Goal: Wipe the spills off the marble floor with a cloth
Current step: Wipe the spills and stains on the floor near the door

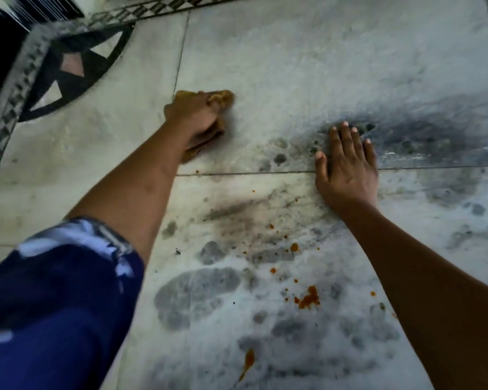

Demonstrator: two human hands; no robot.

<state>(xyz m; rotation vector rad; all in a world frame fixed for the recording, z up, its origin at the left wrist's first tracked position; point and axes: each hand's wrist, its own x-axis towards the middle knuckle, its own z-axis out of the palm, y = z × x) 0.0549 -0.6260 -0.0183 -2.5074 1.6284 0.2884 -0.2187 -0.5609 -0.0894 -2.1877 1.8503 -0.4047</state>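
My left hand [196,115] grips a crumpled yellow-brown cloth [223,97] and holds it down on the white marble floor [293,66], left of centre. My right hand [347,167] lies flat on the floor with straight fingers, across a tile joint. Orange-red spills are spattered on the tile nearer me: a larger blot [309,298], a streak [248,361] and small drops [293,247]. Grey, damp-looking smears spread around and between my arms.
A black, pink and white mosaic inlay [68,68] with a patterned border [17,88] runs along the upper left. A tile joint [237,173] crosses the middle. My blue patterned sleeve [59,291] fills the lower left corner.
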